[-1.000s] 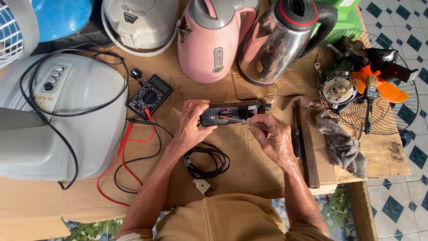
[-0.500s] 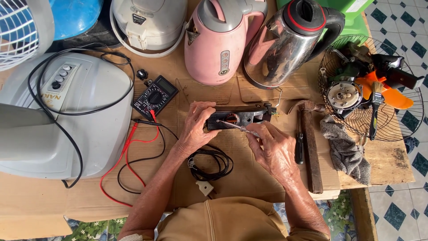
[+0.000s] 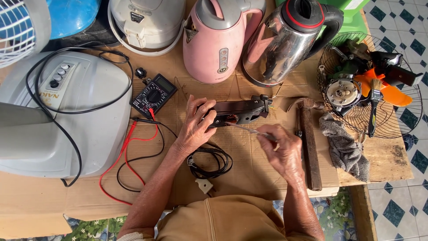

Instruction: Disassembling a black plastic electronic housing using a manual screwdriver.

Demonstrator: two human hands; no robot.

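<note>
Mid-bench, the left hand [image 3: 195, 127] fingers clamp the opened black appliance body [image 3: 238, 112]; the right hand [image 3: 281, 151] pinches a thin probe [image 3: 244, 129] into its exposed inside, nothing closed up

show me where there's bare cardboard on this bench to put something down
Bare cardboard lies at the lower left, below the grey fan base and left of the red probe leads. A smaller patch sits between the right hand and the coiled black cord. The top row of kettles and the wire fan guard at right are crowded.
</note>
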